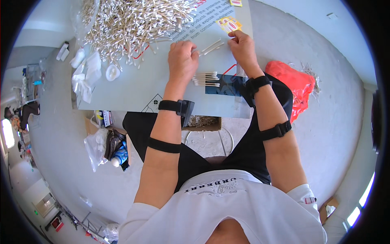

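A large heap of cotton swabs [130, 24] covers the far left part of the table. My left hand [183, 59] rests on the tabletop right of the heap, its fingers curled in; whatever they may hold is hidden. Just beyond its thumb lie a few loose cotton swabs [212, 47], between both hands. My right hand [243, 48] has its fingers bent together at the near edge of some small yellow printed cards [229, 24]; I cannot make out whether one is pinched. Closer to me, a neat row of cotton swabs [206, 79] lies partly over a dark blue sheet [227, 85].
White crumpled plastic [92, 67] and a small round white container [113, 73] sit at the table's left. A red plastic bag [290, 83] is on the floor to the right. Below the table edge stands a cardboard box with swabs [203, 127]; another box [129, 152] stands left.
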Tool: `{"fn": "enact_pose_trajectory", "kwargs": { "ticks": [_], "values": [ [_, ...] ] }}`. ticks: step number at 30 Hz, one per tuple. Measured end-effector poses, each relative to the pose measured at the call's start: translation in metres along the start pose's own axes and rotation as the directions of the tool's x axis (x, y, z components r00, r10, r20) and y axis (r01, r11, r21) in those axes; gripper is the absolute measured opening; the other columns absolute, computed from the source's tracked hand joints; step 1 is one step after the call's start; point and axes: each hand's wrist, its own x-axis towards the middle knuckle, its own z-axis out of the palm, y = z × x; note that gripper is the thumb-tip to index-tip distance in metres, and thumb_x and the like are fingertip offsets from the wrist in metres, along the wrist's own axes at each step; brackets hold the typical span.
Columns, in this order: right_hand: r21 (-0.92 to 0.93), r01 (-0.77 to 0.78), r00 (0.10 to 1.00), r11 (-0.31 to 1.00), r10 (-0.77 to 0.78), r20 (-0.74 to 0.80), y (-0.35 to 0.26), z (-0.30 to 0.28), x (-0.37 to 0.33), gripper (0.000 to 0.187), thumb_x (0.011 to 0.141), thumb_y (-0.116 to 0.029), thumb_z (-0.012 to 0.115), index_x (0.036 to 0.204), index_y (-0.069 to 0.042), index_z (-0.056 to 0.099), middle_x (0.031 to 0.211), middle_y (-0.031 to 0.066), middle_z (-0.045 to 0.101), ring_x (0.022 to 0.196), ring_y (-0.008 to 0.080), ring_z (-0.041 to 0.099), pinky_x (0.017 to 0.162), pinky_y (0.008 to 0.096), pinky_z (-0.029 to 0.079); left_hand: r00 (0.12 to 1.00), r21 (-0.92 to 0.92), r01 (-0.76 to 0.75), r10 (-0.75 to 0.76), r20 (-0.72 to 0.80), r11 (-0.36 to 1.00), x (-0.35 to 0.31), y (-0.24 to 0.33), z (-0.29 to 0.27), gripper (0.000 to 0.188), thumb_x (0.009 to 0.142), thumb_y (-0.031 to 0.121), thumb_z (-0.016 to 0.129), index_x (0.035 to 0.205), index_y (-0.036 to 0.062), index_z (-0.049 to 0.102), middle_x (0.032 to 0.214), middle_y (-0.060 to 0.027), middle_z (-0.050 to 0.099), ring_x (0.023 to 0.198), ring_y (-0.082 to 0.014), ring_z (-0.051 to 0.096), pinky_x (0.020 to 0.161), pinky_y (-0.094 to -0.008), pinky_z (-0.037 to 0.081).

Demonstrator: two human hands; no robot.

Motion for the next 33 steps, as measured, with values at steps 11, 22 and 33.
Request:
{"fn": "enact_pose_trajectory", "kwargs": {
  "ticks": [11,22,33],
  "values": [
    [0.020,-0.028,0.995,0.999,0.026,0.093,-0.005,-0.008,-0.021,0.016,0.074,-0.010,0.068,0.087,0.001,0.069,0.082,0.0183,0.068,0.075,0.0317,0.066,0.071,0.0350,0.052,0.963,0.371,-0.245,0.181,0.199,0.896,0.043,-0.001,0.027,0.008,0.075,0.008,0.066,0.083,0.0070,0.064,0.088,-0.0119,0.066,0.087,-0.0332,0.058,0.077,-0.0433,0.048],
    [0.140,-0.108,0.991,0.984,0.096,0.090,-0.003,-0.018,-0.042,0.012,0.085,-0.007,0.067,0.091,0.003,0.067,0.075,0.0047,0.066,0.067,0.0089,0.056,0.065,0.0229,0.048,0.795,-0.313,0.143,0.079,0.601,0.939,-0.041,0.031,-0.077,0.011,0.082,0.004,0.064,0.082,-0.0002,0.054,0.067,-0.0072,0.051,0.063,-0.0153,0.050,0.062,-0.0294,0.044],
    [-0.114,0.283,0.959,0.952,-0.280,0.042,-0.005,0.001,-0.020,0.025,0.079,-0.006,0.065,0.104,-0.005,0.067,0.094,0.0122,0.060,0.084,0.0267,0.061,0.077,0.0338,0.050,0.965,-0.184,0.028,0.021,0.260,0.982,-0.040,0.009,-0.038,0.014,0.074,0.002,0.069,0.081,0.0020,0.057,0.080,-0.0134,0.059,0.083,-0.0337,0.057,0.074,-0.0428,0.047]
  ]
}}
